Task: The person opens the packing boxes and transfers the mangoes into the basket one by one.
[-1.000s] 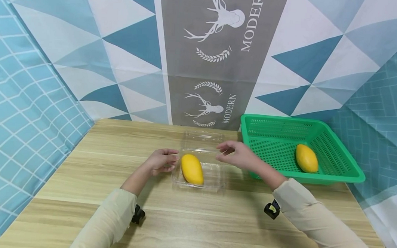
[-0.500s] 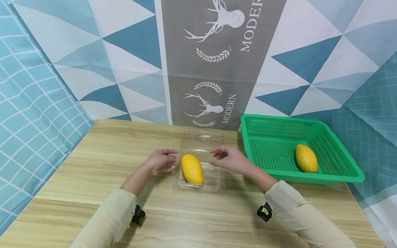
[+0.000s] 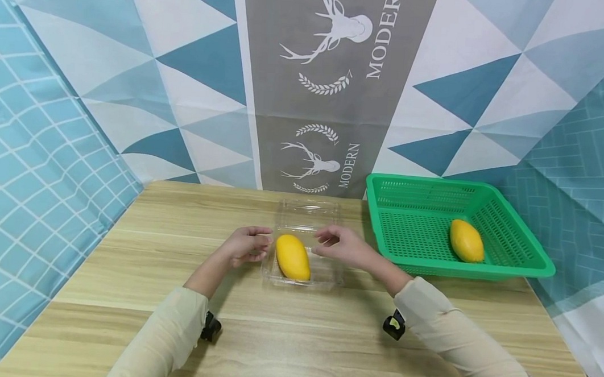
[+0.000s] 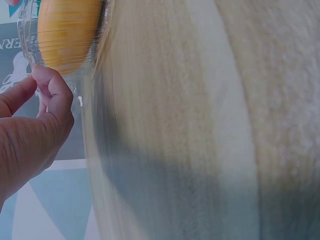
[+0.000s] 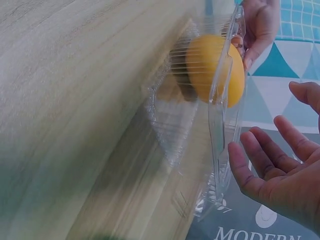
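Note:
A clear plastic clamshell box (image 3: 323,263) lies on the table with its lid (image 3: 308,214) folded back towards the wall. One yellow mango (image 3: 292,257) sits in the left half of its base. At the box's left side is my left hand (image 3: 247,246); in the left wrist view, thumb and forefinger pinch the rim (image 4: 29,50). My right hand (image 3: 347,246) hovers over the right part of the box, holding nothing. Its fingers (image 5: 257,150) are loosely bent and spread in the right wrist view.
A green perforated basket (image 3: 513,272) stands at the back right with a second mango (image 3: 466,241) inside. Patterned cloth (image 3: 184,80) hangs behind and beside the wooden table (image 3: 293,347).
My right hand has moved left, from beside the box's right edge to over the box near the mango. The left hand, box and both mangoes have stayed in place.

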`<act>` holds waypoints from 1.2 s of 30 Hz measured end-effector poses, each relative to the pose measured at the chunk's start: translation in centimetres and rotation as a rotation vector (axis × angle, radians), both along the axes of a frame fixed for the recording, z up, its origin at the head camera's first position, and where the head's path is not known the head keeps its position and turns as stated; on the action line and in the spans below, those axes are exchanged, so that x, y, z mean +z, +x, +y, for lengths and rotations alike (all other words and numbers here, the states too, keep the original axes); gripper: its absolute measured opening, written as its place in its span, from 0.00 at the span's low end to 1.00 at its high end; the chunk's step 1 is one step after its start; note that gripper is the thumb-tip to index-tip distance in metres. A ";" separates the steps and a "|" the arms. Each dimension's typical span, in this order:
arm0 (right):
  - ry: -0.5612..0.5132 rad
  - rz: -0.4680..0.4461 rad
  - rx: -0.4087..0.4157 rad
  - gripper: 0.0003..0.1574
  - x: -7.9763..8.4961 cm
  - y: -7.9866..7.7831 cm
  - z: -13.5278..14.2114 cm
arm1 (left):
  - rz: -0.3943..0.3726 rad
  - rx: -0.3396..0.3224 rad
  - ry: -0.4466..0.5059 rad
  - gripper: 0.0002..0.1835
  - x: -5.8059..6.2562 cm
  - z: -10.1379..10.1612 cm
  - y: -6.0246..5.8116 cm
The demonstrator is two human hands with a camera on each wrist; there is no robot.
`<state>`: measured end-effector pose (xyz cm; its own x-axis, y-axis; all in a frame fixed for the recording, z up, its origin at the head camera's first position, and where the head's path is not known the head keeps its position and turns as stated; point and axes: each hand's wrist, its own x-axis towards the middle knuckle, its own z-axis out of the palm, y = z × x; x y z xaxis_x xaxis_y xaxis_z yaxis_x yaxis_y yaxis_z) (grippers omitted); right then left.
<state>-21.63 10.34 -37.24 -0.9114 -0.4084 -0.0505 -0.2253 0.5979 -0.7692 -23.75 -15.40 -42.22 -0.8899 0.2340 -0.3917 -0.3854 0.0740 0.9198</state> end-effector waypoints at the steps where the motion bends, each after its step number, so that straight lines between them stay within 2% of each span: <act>1: -0.001 -0.003 -0.004 0.22 -0.1 0.0 -0.1 | 0.001 0.000 -0.001 0.25 0.0 0.0 0.0; 11: -0.021 -0.011 -0.002 0.21 -1.1 -0.3 -1.1 | 0.004 -0.005 -0.003 0.25 0.0 -0.1 0.1; 19: -0.061 -0.034 -0.010 0.26 -1.7 -0.2 -1.9 | -0.002 -0.008 -0.002 0.25 0.0 -0.1 0.1; 36: -0.124 -0.120 -0.136 0.29 -2.9 0.2 -3.7 | 0.003 -0.015 -0.004 0.25 0.1 -0.1 0.1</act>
<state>-21.40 6.61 -40.13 -0.9491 -0.2915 -0.1192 -0.0511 0.5160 -0.8551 -23.62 -15.50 -42.08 -0.8873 0.2455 -0.3904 -0.3819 0.0834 0.9204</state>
